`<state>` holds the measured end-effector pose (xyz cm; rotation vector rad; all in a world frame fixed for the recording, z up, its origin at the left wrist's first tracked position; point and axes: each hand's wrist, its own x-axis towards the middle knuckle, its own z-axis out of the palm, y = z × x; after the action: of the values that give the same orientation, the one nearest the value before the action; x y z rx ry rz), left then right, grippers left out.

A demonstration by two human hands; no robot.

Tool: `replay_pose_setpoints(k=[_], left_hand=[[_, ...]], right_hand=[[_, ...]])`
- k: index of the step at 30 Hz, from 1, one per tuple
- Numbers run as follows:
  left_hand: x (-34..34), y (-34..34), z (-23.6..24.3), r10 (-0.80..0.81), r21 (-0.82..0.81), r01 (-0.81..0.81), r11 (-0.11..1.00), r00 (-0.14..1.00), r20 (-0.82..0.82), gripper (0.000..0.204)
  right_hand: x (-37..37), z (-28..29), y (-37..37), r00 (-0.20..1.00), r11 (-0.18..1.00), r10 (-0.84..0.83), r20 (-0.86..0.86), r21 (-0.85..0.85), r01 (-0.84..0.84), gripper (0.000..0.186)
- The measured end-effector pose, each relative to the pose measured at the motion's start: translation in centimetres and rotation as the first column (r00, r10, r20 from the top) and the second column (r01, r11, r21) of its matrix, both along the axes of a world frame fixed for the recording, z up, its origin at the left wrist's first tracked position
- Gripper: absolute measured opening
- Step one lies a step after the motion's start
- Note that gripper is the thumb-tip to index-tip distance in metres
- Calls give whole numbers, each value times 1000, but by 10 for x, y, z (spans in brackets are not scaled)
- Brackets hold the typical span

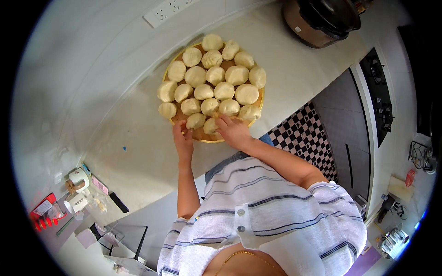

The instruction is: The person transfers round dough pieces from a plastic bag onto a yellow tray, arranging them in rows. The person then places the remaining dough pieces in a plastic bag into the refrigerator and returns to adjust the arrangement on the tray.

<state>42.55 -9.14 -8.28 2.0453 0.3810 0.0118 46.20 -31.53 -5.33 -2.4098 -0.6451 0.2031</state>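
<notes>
Many pale, smooth, round buns (203,92) sit close together on a round wooden tray (202,135) with a yellow rim. At its near edge, my right hand (234,132) reaches in from the right, with curled fingers on a bun (210,126) in the front row. My left hand (183,139) is at the tray's near left rim, thumb and fingers apart, beside another front bun (196,121). Whether its fingertips touch that bun or the rim I cannot tell. The fingers of my right hand partly cover the bun under them.
The tray stands on a pale counter (133,152) against a wall with a socket strip (168,11). A brown and black cooker (317,23) stands at the far right, and a gas hob (378,96) beyond it. Cups (79,180) and a dark phone-like slab (119,202) lie left.
</notes>
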Motion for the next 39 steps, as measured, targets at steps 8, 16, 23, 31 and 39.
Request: replay_pose_setpoints(k=[8, 16, 23, 31, 39], left_hand=[[-2, 0, 9, 0, -56, 1, 998, 1000, 26, 47], [-2, -15, 25, -9, -5, 9, 1000, 1000, 16, 47], [-9, 5, 18, 162, 26, -163, 986, 986, 43, 44], [19, 62, 3, 256, 144, -286, 947, 946, 198, 39], [129, 65, 0, 34, 514, -94, 853, 992, 124, 44]], right_hand=[[5, -5, -2, 994, 997, -51, 94, -54, 56, 40], [-2, 2, -14, 999, 998, -10, 36, 59, 8, 41], [11, 37, -27, 973, 944, -106, -207, 287, 164, 32], [35, 24, -83, 690, 619, -299, -659, 417, 666, 19], [42, 32, -103, 638, 570, -338, -692, 388, 724, 19]])
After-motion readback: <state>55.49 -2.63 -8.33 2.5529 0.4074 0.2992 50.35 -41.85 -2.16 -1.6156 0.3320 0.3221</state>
